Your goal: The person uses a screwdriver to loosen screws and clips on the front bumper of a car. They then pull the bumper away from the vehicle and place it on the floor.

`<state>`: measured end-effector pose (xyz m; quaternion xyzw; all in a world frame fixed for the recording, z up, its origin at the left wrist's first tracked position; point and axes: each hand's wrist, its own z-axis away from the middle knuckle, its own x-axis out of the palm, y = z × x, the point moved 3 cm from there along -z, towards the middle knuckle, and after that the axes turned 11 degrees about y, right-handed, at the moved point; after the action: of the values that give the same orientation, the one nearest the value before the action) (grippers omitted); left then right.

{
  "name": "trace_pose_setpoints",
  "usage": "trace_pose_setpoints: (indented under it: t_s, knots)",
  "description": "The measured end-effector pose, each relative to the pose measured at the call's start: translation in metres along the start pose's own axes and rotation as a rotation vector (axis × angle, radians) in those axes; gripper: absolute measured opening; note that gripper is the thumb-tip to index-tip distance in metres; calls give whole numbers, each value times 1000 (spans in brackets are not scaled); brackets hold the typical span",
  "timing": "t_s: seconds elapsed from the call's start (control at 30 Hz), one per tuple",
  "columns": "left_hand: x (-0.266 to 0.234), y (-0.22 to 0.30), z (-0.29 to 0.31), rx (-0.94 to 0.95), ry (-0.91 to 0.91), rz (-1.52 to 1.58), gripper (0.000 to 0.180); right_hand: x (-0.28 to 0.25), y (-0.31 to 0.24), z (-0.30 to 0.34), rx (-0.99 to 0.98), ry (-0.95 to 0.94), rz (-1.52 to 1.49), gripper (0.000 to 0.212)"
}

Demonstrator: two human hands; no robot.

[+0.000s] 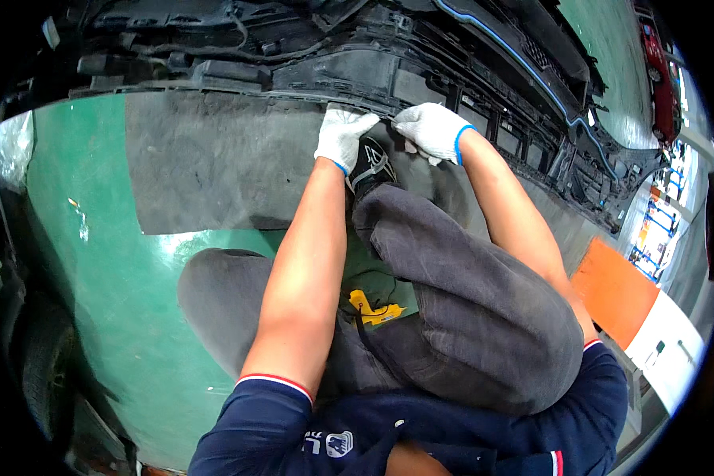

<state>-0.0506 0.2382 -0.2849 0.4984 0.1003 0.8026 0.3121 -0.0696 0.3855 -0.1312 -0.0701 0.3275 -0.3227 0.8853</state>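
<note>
A large black car bumper (333,71), its ribbed inner side showing, lies across the far side, with a blue tube (523,63) running along it. My left hand (343,136), in a white knitted glove, is closed at the bumper's near edge, its thumb pointing right and its fingertips partly hidden. Just right of it my right hand (435,132), gloved with a blue cuff, is curled in a pinch at the same edge. Whatever lies between its fingers is too small to make out. My black shoe (371,165) stands between the two hands, close below the edge.
Under the bumper's near edge lies a grey mat (206,166) on the green floor (87,262). A yellow pistol-shaped thing with a black cord (377,309) rests between my legs. An orange and white panel (619,282) stands at right, a tyre (47,365) at left, a red car (658,79) far right.
</note>
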Motion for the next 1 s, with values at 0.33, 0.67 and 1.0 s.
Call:
trace_pose_setpoints:
  t_s: [0.33, 0.67, 1.0]
  knots:
    - [1, 5, 5, 0, -47, -81, 47, -13, 26, 7, -76, -156, -300, 32]
    - [6, 10, 12, 38, -67, -78, 39, 5, 4, 42, -309, 289, 249, 36]
    - [14, 14, 19, 80, -65, -100, 40, -3, 0, 68, 16, 120, -45, 32]
